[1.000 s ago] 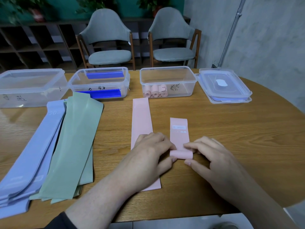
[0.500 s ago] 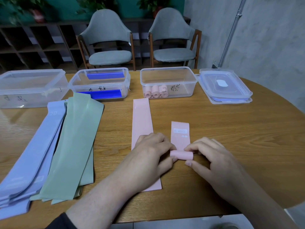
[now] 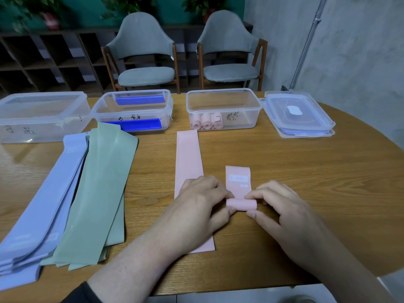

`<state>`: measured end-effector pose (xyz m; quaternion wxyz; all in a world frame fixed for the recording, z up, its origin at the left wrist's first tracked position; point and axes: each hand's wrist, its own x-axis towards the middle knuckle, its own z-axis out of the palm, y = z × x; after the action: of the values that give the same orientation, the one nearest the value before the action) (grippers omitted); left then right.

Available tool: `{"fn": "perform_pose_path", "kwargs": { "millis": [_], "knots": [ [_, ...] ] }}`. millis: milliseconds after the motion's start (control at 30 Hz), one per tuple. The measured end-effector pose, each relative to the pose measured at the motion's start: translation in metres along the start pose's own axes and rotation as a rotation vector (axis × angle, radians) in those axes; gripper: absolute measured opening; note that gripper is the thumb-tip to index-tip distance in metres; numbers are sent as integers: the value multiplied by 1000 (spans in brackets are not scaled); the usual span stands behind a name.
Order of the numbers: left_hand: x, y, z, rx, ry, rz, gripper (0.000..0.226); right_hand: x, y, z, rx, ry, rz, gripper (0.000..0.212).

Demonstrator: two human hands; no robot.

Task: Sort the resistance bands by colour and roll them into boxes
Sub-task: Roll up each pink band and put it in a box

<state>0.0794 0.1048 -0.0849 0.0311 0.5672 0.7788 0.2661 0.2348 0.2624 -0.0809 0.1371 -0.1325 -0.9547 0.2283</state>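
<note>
We pinch each end of the half-rolled pink band point(image 3: 240, 204) with our left hand point(image 3: 196, 206) and right hand point(image 3: 282, 206) to keep it tight, its flat tail pointing toward the box of pink rolls point(image 3: 223, 110) beyond.

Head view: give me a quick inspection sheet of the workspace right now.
Surface: wooden table, round-edged.
Job's things: half-rolled pink band; flat pink band; green bands and blue bands stacked at left; pink rolls in the box.
Clutter: stacked lids; two more boxes.
Hands: left hand and right hand pinch the roll's ends.
Cables: nothing seen.
Surroundings: two chairs, shelving, wall pipe.
</note>
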Motion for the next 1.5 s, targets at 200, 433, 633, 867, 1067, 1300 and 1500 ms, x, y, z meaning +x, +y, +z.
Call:
{"fn": "perform_pose_path", "kwargs": {
  "millis": [200, 433, 633, 867, 1067, 1300, 1500],
  "knots": [
    [1, 1, -1, -3, 22, 9, 24, 1, 0, 0, 18, 0, -1, 29],
    [0, 1, 0, -6, 17, 4, 28, 0, 1, 1, 21, 15, 4, 20],
    [0, 1, 0, -1, 17, 2, 27, 0, 2, 1, 38, 8, 11, 29],
    [-1, 2, 0, 14, 28, 11, 26, 0, 3, 3, 21, 22, -11, 19],
    [-1, 2, -1, 23, 11, 2, 25, 0, 4, 4, 26, 15, 8, 26],
    [-1, 1, 0, 46, 41, 12, 26, 0, 3, 1, 34, 15, 4, 24],
    [-1, 0, 1, 41, 44, 16, 24, 0, 2, 1, 34, 5, 20, 28]
  ]
}}
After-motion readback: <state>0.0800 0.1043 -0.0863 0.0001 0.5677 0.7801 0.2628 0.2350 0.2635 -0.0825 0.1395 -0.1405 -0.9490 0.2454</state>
